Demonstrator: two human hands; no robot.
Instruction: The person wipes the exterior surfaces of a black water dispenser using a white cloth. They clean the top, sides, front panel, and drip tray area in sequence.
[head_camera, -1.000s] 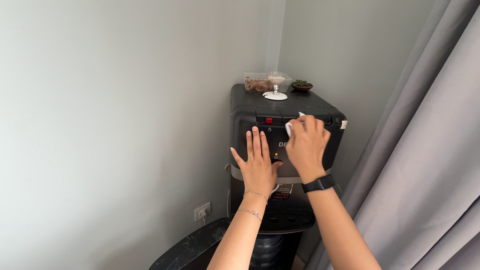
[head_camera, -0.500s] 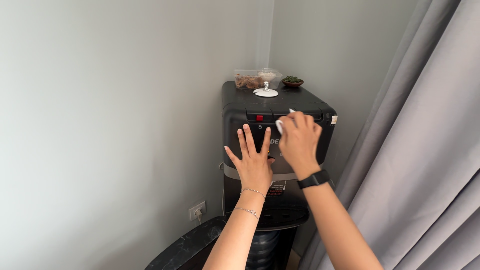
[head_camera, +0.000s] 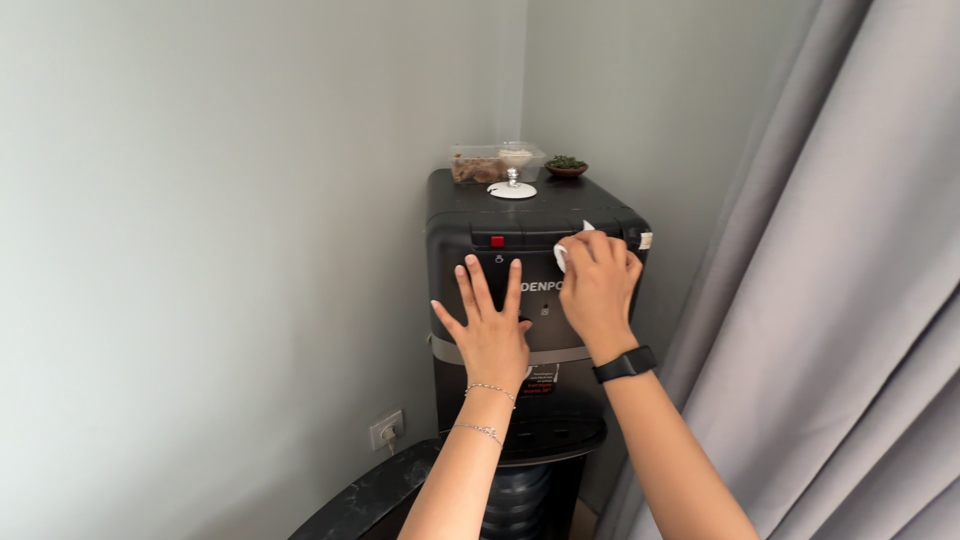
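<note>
A black water dispenser stands in the corner of grey walls. My left hand lies flat against its front panel, fingers spread, holding nothing. My right hand presses a small white wipe against the upper right part of the front panel, just below the row of buttons. Only the wipe's edges show past my fingers. A black band sits on my right wrist and thin bracelets on my left.
On top of the dispenser sit a clear plastic container with brown food, a white disc with a silver knob and a small dark bowl of greens. Grey curtain hangs at right. A wall socket and a dark marble surface lie below left.
My right hand with the wipe has shifted a little to the right across the panel, uncovering more of it. The left hand stays flat; the view has drifted right.
</note>
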